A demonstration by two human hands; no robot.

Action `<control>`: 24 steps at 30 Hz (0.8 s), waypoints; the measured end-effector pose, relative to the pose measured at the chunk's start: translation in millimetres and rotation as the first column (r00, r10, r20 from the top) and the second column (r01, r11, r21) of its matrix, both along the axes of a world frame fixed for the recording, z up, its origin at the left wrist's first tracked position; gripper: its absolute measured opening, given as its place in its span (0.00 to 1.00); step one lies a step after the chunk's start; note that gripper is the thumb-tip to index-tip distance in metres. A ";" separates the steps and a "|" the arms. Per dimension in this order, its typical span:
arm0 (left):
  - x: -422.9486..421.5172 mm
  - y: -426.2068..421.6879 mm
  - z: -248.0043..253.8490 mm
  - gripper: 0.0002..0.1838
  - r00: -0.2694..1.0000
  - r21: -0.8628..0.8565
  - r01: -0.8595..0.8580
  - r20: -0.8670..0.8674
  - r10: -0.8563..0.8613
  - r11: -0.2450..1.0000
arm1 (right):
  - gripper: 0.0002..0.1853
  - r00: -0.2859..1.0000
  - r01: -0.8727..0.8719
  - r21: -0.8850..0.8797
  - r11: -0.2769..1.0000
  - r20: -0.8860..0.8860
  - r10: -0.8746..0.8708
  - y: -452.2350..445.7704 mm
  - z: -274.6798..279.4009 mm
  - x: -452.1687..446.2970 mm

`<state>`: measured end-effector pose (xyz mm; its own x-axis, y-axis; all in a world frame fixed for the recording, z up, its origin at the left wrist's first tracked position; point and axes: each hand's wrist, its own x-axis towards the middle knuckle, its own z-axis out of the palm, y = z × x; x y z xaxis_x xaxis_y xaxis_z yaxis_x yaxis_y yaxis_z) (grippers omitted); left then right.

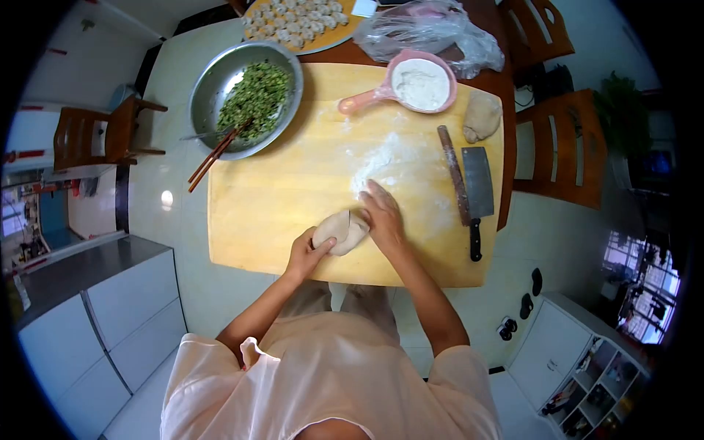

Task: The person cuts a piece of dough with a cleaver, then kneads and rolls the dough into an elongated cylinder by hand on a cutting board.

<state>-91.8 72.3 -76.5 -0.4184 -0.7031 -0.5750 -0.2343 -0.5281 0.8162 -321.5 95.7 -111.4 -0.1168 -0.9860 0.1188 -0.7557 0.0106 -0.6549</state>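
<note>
My left hand (306, 253) grips a round, pale lump of dough (342, 233) by its left side, thumb on top. A crease or cut line runs across the dough. My right hand (383, 214) lies at the dough's right edge with fingers stretched forward, their tips at a patch of scattered white flour (375, 164). Both hands are over the near half of a wooden board (293, 198). To the right lie a rolling pin (455, 174) and a cleaver (478, 187) with a black handle. Another dough piece (482, 117) rests at the far right corner.
At the far left, a metal bowl (196, 103) holds chopped green filling and chopsticks (213, 158). A pink scoop (359, 100) of flour stands at the back. Behind the board are a tray (339, 37) of dumplings and a plastic bag (433, 33). Wooden chairs (565, 150) flank the table.
</note>
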 end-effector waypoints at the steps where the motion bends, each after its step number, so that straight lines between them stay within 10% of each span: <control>1: -0.6 0.9 3.6 0.23 0.988 0.068 -0.092 -0.115 0.100 0.993 | 0.19 0.978 0.141 -0.001 0.990 0.154 -0.139 6.6 -2.9 10.7; 5: -9.2 1.6 -4.5 0.29 0.992 -0.001 0.062 -0.110 -0.061 0.998 | 0.15 0.365 0.201 0.262 0.944 0.874 -0.320 4.6 25.1 31.6; 7: -14.6 -9.2 15.0 0.32 0.948 -0.168 0.307 0.134 -0.287 0.937 | 0.08 0.699 0.236 0.130 0.963 0.666 -0.261 -6.0 36.0 52.2; 8: -13.9 -3.7 1.9 0.30 0.927 -0.638 0.346 0.344 -0.147 0.688 | 0.06 0.804 0.212 0.088 0.973 0.550 -0.224 -4.4 37.3 61.4; 10: -14.2 -9.0 16.2 0.25 0.879 -0.666 0.448 0.450 -0.157 0.597 | 0.05 0.927 0.225 -0.067 0.972 0.321 -0.192 -0.2 48.0 88.7; 17: -21.5 -25.2 -14.1 0.07 0.846 -0.787 0.491 0.533 0.011 0.373 | 0.02 0.950 0.311 -0.293 0.904 0.087 -0.298 -11.2 6.7 109.6; 21: -44.8 -75.2 -22.0 0.08 0.619 -0.473 0.708 0.774 -0.137 0.525 | 0.08 0.959 0.281 -0.055 0.958 -0.033 -0.283 -67.4 -13.7 84.3; 24: -53.7 -97.9 -36.4 0.06 0.681 -0.544 0.684 0.715 -0.159 0.486 | 0.11 0.928 0.371 0.037 0.928 -0.032 -0.370 -87.5 -20.3 75.0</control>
